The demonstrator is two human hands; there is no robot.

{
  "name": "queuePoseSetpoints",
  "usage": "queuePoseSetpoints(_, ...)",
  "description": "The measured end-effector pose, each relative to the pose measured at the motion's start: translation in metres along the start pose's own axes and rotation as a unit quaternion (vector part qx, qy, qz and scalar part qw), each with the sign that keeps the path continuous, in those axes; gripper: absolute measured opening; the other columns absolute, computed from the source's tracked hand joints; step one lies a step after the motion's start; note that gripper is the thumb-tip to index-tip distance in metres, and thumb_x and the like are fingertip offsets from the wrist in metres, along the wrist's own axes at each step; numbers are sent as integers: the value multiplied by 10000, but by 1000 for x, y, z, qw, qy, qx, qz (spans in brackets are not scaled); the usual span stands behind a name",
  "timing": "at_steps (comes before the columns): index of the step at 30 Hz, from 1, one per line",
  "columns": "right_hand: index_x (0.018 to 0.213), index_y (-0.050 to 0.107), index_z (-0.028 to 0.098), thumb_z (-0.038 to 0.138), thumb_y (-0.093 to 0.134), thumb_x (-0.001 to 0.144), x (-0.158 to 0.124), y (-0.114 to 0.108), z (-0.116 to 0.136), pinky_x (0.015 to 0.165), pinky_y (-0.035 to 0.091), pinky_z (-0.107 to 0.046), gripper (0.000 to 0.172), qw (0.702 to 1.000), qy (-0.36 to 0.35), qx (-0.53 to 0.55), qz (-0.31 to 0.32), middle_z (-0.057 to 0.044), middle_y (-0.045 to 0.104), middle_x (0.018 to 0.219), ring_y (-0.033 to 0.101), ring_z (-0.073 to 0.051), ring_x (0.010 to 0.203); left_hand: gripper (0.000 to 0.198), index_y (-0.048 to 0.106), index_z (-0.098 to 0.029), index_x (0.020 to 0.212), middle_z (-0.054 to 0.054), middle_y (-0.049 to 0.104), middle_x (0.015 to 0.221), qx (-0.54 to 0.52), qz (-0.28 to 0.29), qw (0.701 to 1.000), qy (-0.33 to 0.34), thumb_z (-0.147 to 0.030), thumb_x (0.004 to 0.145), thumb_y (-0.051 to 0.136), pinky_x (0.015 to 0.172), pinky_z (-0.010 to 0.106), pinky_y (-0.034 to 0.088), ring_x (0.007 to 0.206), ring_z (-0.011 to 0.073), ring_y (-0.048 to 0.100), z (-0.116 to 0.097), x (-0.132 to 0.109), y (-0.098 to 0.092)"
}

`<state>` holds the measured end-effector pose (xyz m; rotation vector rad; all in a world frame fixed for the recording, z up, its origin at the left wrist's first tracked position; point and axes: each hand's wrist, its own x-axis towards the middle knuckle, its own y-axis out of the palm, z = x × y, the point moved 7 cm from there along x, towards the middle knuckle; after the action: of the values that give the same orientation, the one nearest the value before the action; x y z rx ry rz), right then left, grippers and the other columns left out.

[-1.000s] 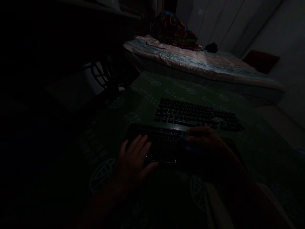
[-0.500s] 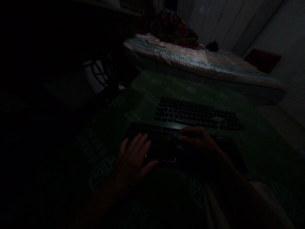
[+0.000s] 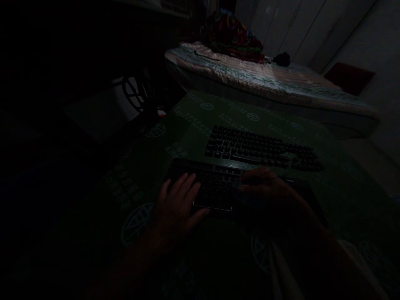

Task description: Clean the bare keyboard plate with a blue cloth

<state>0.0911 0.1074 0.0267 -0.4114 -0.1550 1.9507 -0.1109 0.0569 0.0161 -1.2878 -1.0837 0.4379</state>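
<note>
A dark keyboard lies on the green patterned table cover, its keys barely visible in the gloom. My left hand rests on the keyboard's left part with the fingers spread. Over the middle of it, my right hand is closed with fingertips pinched together. A dark bluish thing shows faintly under those fingers; its kind I cannot make out. Behind the keyboard, loose black keycaps are laid out in rows in a keyboard's layout, the long space bar at the front.
The green cover bears white globe prints and lettering. Beyond it stands a bed with a pale mattress and a red patterned blanket. Pale cloth shows below my right forearm. The left side is very dark.
My right hand has shifted slightly right over the keyboard, and the bluish thing at its fingertips shows less. My left hand stays in place. The whole view has shifted a little.
</note>
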Motion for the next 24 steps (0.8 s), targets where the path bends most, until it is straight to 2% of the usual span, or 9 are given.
queuePoseSetpoints(6,745,693,155,372,737,653,3,-8,-3,523,453,-248,239,996,-15,-4,-86,-38,659,704,591,-157,616,474,517,-124,1215,189,513,1329,-4,11,1000,-2,-440,864,482,985,601,316,1240,357,444,0,0,1)
queuePoseSetpoints(12,708,700,152,391,738,652,2,0,-1,525,450,-242,248,999,-20,-12,-34,-31,650,672,586,-154,609,468,520,-117,1206,192,522,1319,1,11,1000,0,-429,859,497,974,599,330,1227,359,460,-1,1,-1)
queuePoseSetpoints(18,750,699,149,391,725,667,4,7,6,516,440,-236,257,998,-40,-6,-56,-32,645,684,577,-147,609,480,522,-110,1202,195,507,1332,3,17,1000,1,-449,865,486,979,598,324,1242,356,444,-2,1,0)
queuePoseSetpoints(21,729,691,150,396,730,654,6,13,7,537,449,-243,260,998,-39,5,-45,-34,648,697,579,-151,629,474,520,-119,1207,188,510,1332,6,14,1000,-4,-448,869,480,987,593,316,1243,351,443,-1,1,0)
queuePoseSetpoints(24,707,684,139,398,742,644,3,10,3,510,434,-238,273,1000,-15,6,-26,-25,624,651,558,-138,586,474,514,-127,1217,185,506,1336,5,18,1000,-6,-448,871,477,992,594,311,1245,349,442,0,0,1)
